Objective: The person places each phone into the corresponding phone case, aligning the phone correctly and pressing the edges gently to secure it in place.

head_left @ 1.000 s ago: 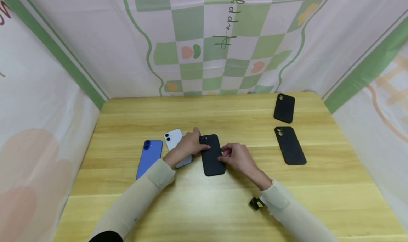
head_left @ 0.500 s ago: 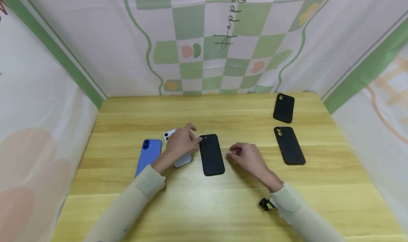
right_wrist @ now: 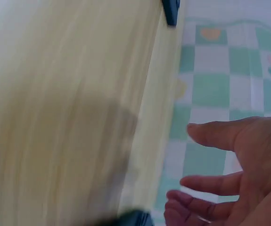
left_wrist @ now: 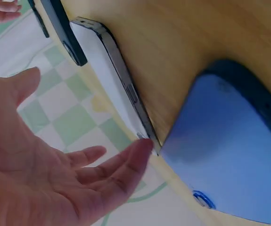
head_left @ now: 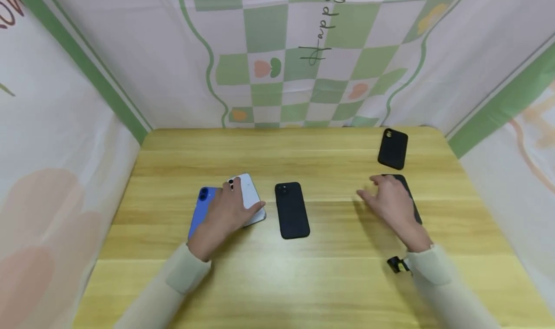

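My left hand (head_left: 221, 216) is over the white phone (head_left: 250, 194), fingers spread and loosely bent. In the left wrist view a fingertip reaches the edge of the white phone (left_wrist: 102, 70), and the thumb stands well away from it. The blue phone (head_left: 201, 216) lies partly beneath this hand and wrist. A black-backed phone (head_left: 292, 211) with a camera corner lies alone between the hands. My right hand (head_left: 392, 203) hovers over a black phone case (head_left: 404, 183), hiding most of it. Its thumb and fingers are apart with nothing between them.
A second black phone case (head_left: 393, 149) lies near the back right corner of the wooden table (head_left: 277, 281). A small black and yellow device (head_left: 398, 264) sits at the right wrist. Patterned cloth (head_left: 299, 69) hangs behind the table and along both sides.
Both hands have let go of the black-backed phone and moved apart. The left hand went left over the white phone; the right went right over the nearer case.
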The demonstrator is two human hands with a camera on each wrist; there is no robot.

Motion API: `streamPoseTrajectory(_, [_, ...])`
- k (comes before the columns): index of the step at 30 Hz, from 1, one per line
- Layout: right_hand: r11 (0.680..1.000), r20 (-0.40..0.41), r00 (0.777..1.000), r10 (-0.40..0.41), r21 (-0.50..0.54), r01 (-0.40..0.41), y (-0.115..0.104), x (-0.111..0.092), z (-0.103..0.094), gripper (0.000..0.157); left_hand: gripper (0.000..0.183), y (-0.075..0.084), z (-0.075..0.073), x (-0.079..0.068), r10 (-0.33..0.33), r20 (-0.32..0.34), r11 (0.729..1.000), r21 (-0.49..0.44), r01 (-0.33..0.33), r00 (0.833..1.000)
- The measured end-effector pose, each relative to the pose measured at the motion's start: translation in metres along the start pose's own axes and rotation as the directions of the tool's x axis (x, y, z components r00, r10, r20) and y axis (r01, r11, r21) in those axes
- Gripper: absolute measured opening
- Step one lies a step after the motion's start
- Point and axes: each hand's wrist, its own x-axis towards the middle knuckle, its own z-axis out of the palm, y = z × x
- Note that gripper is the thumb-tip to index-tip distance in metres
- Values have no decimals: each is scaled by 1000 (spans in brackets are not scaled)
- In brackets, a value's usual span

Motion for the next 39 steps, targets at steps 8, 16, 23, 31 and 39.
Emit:
streamPoseTrajectory(8, [988,24,993,117,-103,-114,49,-6,-8,74,94,9,4,-9,-13,35,996,88,10,999])
streamPoseTrajectory(16, [975,70,985,158,-169,-144,69,-13,-7,75,93,14,12,-7,-7,27,996,92,5,1000])
streamPoseTrajectory(23, [971,142,970,196,-169,-171,75,-10,-10,71,96,18,15,3,4,10,996,86,-4,1000])
streamPoseTrajectory(31, [964,144,958,250,-134,-231,77,-10,-10,76,105,26,20,13,-17,1,988,150,17,1000])
streamPoseTrajectory(39, [965,111,962,251,-107,-240,77,-10,-8,84,105,29,21,23,-29,0,997,65,29,1000])
